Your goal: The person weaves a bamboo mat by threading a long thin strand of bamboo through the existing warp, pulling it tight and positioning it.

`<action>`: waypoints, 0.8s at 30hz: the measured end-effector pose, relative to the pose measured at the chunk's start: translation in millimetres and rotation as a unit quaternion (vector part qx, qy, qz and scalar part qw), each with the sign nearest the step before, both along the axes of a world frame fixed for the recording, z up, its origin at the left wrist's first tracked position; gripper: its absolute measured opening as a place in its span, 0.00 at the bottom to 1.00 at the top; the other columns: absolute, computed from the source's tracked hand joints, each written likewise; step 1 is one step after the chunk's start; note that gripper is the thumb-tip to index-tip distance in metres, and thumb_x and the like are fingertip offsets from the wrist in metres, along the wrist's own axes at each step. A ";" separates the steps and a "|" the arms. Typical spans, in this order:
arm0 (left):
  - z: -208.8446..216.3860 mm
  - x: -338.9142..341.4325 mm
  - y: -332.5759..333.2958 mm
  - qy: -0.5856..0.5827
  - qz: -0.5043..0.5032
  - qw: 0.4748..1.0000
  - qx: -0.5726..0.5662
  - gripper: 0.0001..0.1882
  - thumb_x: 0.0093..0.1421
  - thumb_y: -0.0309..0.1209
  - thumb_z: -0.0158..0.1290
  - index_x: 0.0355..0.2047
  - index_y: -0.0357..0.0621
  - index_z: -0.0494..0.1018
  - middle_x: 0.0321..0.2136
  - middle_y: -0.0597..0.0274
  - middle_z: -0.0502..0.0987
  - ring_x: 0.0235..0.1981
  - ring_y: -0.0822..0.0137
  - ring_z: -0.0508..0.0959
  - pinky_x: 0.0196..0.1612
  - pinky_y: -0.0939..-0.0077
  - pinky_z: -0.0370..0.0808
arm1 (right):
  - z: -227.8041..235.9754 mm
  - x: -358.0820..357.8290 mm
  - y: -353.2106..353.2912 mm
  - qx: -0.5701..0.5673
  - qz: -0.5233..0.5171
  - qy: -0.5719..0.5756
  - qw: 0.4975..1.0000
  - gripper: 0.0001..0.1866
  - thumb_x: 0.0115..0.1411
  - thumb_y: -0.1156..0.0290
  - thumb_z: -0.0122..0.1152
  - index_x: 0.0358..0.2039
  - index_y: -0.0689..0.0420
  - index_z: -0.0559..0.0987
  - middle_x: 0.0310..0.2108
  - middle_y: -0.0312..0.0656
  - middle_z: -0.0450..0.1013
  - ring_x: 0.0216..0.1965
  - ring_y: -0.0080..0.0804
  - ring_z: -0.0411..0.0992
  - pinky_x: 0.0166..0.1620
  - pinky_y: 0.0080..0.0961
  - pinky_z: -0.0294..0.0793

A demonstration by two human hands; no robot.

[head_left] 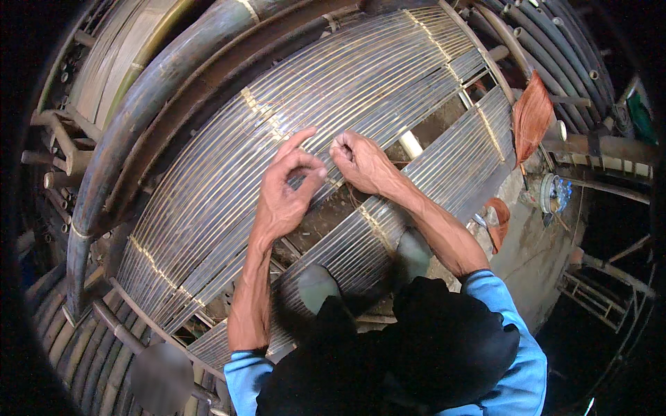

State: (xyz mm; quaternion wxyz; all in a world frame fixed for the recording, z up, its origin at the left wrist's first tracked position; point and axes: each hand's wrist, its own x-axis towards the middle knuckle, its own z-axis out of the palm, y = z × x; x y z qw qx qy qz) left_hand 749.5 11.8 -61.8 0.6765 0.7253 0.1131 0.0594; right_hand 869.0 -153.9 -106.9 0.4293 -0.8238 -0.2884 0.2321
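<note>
Beneath my hands lies a long panel of thin, parallel bamboo slats (208, 180), crossed by pale bound rows (260, 111). My left hand (288, 184) hovers over its middle, thumb and fingertips meeting in a ring while one finger points up and outward. Whatever it pinches is too small to make out. Close by on the right, my right hand (364, 163) is curled into a fist with the thumb pressed in; its contents are hidden. A narrower slatted section (458, 163) runs nearer to me, parted from the main panel by a gap.
A reddish-brown bundle of fibre (531, 118) hangs at the panel's right end, and a smaller reddish piece (498, 225) lies lower. Thick bamboo poles (114, 187) curve along the left. A round container (551, 194) stands on the floor (527, 267) at right.
</note>
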 end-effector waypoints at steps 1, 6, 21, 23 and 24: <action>-1.4 7.1 -4.4 -0.029 -0.001 1.000 0.005 0.03 0.60 0.21 0.57 0.34 0.36 0.76 0.53 0.52 0.73 0.43 0.68 0.78 0.45 0.76 0.77 | 4.5 -1.1 -2.8 -0.013 -0.009 0.004 1.000 0.12 0.61 0.66 0.59 0.29 0.63 0.75 0.22 0.42 0.68 0.24 0.30 0.66 0.31 0.33 0.71; -15.2 7.9 -7.0 0.067 0.134 0.978 -0.146 0.04 0.62 0.23 0.56 0.36 0.37 0.75 0.23 0.63 0.78 0.23 0.76 0.75 0.29 0.83 0.71 | 0.1 16.8 -8.3 -0.007 -0.073 -0.123 0.990 0.13 0.56 0.64 0.67 0.30 0.61 0.78 0.23 0.43 0.75 0.24 0.31 0.74 0.30 0.29 0.75; -40.0 -33.4 4.6 0.107 0.203 0.961 -0.152 0.03 0.62 0.25 0.57 0.35 0.38 0.76 0.24 0.63 0.78 0.22 0.77 0.73 0.29 0.83 0.71 | -43.8 18.4 9.6 -0.074 -0.021 -0.329 0.941 0.07 0.56 0.69 0.64 0.30 0.59 0.84 0.27 0.49 0.77 0.29 0.48 0.78 0.31 0.42 0.78; -41.8 -31.5 0.7 0.102 0.198 0.965 -0.141 0.03 0.62 0.24 0.56 0.35 0.38 0.76 0.24 0.63 0.78 0.22 0.77 0.73 0.29 0.83 0.71 | -45.3 14.6 9.0 -0.074 -0.035 -0.334 0.939 0.07 0.56 0.70 0.63 0.29 0.61 0.82 0.26 0.50 0.76 0.29 0.48 0.78 0.30 0.42 0.78; -42.5 -29.6 -1.4 0.107 0.191 0.965 -0.147 0.03 0.62 0.24 0.56 0.35 0.38 0.76 0.24 0.63 0.78 0.22 0.77 0.73 0.29 0.83 0.71 | -46.7 13.4 10.0 -0.092 -0.033 -0.341 0.935 0.07 0.55 0.72 0.61 0.27 0.63 0.79 0.25 0.50 0.74 0.29 0.48 0.77 0.29 0.42 0.78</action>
